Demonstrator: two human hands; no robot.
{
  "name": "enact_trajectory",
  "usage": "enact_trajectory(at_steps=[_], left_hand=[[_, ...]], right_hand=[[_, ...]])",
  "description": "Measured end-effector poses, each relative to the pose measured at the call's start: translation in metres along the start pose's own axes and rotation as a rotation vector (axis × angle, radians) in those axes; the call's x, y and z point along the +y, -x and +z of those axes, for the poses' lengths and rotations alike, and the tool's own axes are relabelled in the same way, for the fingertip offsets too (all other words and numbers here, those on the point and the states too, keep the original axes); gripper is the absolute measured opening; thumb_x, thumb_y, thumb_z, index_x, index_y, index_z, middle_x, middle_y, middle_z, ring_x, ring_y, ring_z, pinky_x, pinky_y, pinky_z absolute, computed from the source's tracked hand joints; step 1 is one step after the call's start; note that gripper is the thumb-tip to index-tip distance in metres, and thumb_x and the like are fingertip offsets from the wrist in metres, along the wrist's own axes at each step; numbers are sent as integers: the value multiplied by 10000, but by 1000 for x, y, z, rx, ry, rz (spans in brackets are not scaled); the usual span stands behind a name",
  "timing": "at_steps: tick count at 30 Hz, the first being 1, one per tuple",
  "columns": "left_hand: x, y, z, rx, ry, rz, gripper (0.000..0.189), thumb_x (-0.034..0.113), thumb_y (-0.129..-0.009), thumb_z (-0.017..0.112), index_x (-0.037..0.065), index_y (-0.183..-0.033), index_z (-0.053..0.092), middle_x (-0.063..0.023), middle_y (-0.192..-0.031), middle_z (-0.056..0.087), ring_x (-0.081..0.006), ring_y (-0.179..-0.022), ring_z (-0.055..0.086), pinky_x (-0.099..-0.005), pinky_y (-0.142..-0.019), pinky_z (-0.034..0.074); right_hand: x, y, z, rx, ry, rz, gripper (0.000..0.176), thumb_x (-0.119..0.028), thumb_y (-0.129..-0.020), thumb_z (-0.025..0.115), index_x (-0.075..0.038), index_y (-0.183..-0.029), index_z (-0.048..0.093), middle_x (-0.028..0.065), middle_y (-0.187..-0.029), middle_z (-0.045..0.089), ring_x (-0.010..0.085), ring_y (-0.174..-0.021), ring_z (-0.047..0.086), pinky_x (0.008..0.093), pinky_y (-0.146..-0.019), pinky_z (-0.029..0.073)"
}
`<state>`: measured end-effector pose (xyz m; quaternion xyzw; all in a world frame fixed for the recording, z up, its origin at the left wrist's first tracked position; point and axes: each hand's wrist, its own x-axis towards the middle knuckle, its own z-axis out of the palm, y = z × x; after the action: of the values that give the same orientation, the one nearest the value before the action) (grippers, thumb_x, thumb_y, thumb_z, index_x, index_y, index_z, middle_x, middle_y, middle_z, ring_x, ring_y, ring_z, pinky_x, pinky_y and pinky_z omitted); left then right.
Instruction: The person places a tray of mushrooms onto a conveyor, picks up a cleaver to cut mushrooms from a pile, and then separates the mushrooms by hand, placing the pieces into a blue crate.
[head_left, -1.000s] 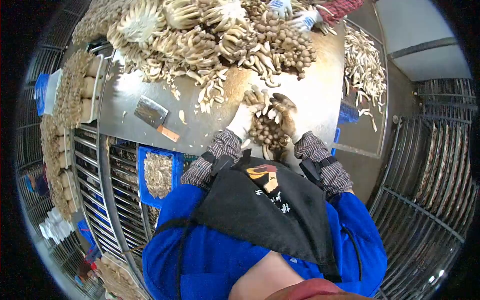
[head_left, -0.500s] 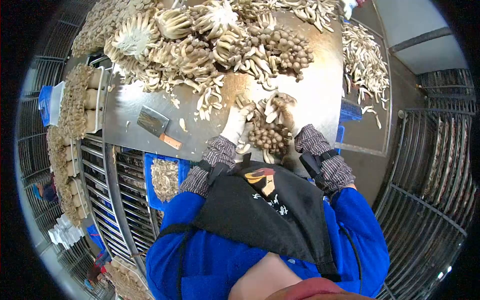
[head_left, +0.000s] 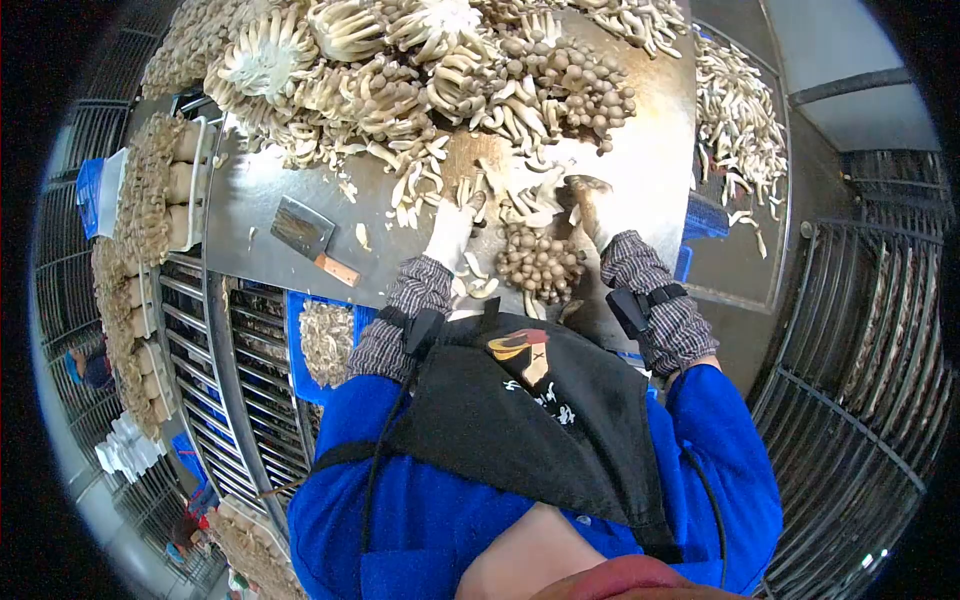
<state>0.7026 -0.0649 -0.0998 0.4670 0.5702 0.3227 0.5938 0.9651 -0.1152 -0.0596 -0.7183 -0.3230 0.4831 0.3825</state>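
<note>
A cluster of brown-capped mushrooms [head_left: 540,262] lies on the metal table close to my apron, caps facing me. My left hand [head_left: 455,220], in a white glove with dirty fingertips, is left of it, fingers apart among loose mushroom stems. On the other side, my right hand [head_left: 592,208] has its stained gloved fingers stretched and the thumb apart from them. Between the hands, separated pale mushrooms [head_left: 535,203] rest just beyond the cluster. A few loose mushrooms [head_left: 478,285] lie below my left hand.
A large heap of mushroom clusters [head_left: 370,100] covers the table's far side. A cleaver [head_left: 303,230] with a wooden handle lies at left. Loose mushrooms [head_left: 740,120] are piled beyond the right edge. A blue crate [head_left: 297,345] and metal racks [head_left: 195,345] stand at lower left.
Both hands have drawn apart from the cluster, the left one moving left and the right one slightly right. The mushrooms at my right hand now lie loose between the hands.
</note>
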Motion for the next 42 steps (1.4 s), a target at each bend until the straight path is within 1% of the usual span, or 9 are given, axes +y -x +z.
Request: enact_trajectory(at_steps=[5, 7, 13, 19, 21, 22, 27, 36, 42], left_hand=[[-25, -4, -5, 100, 178, 121, 481, 99, -822, 721, -80, -1227, 532, -107, -1004, 656, -145, -776, 585, -289, -654, 502], [-53, -14, -18, 74, 98, 137, 463, 88, -851, 701, -48, -1258, 526, -138, -1257, 610, -203, -1141, 577, -294, -971, 467], [-29, -7, -8, 191, -161, 104, 368, 88, -877, 597, -46, -1216, 543, -121, -1069, 634, -186, -916, 599, -303, -771, 501], [-129, -38, -41, 80, -389, -11, 390, 213, -933, 617, -37, -1221, 536, -100, -959, 625, -185, -802, 584, -315, -706, 495], [-62, -9, -25, 239, -132, 174, 528, 289, -935, 608, -126, -1243, 497, -285, -1111, 619, -369, -1044, 586, -426, -917, 466], [-19, 7, -20, 151, -64, -100, 475, 272, -956, 578, -106, -1236, 510, -260, -1105, 632, -337, -1032, 592, -416, -859, 487], [-71, -4, -25, 34, -115, -3, 397, 207, -964, 555, -86, -1229, 519, -200, -1088, 639, -256, -961, 611, -342, -767, 515], [-61, -4, -28, 298, -181, 210, 430, 149, -941, 552, -73, -1302, 476, -181, -1128, 630, -260, -892, 623, -352, -735, 530], [-43, 4, -34, 280, -540, 449, 344, 254, -925, 623, -78, -1014, 605, -263, -828, 627, -446, -802, 604, -480, -725, 487]], right_hand=[[28, -17, 6, 112, 242, -131, 334, -319, -965, 582, 5, -949, 660, 203, -831, 695, 320, -723, 673, 419, -692, 523], [16, -6, 15, 23, 615, -321, 392, -372, -941, 589, 11, -1006, 639, 244, -876, 683, 376, -826, 674, 461, -751, 516], [23, -14, 39, -61, 1019, -396, 346, -327, -840, 672, -22, -983, 591, 221, -947, 675, 378, -897, 670, 457, -790, 526], [33, -22, 26, -187, 610, -139, 343, -278, -837, 681, 2, -1028, 629, 219, -917, 683, 346, -853, 672, 418, -781, 532], [32, -16, 20, -184, 458, -65, 291, -202, -869, 665, 6, -1070, 637, 179, -879, 687, 274, -811, 669, 364, -757, 533], [41, -17, 18, -185, 235, -40, 263, -157, -884, 643, 14, -1083, 635, 152, -881, 689, 236, -813, 660, 346, -751, 532], [59, -14, 13, -180, -234, 6, 392, -30, -919, 537, 42, -1304, 515, 149, -1174, 643, 200, -1013, 622, 323, -876, 520], [29, -3, 5, -282, -146, -113, 558, -6, -905, 476, 9, -1455, 383, 218, -1399, 515, 299, -1296, 503, 392, -1088, 405], [52, -10, 11, -369, -196, -137, 634, -3, -835, 508, 10, -1455, 376, 225, -1419, 497, 314, -1327, 478, 387, -1103, 386]])
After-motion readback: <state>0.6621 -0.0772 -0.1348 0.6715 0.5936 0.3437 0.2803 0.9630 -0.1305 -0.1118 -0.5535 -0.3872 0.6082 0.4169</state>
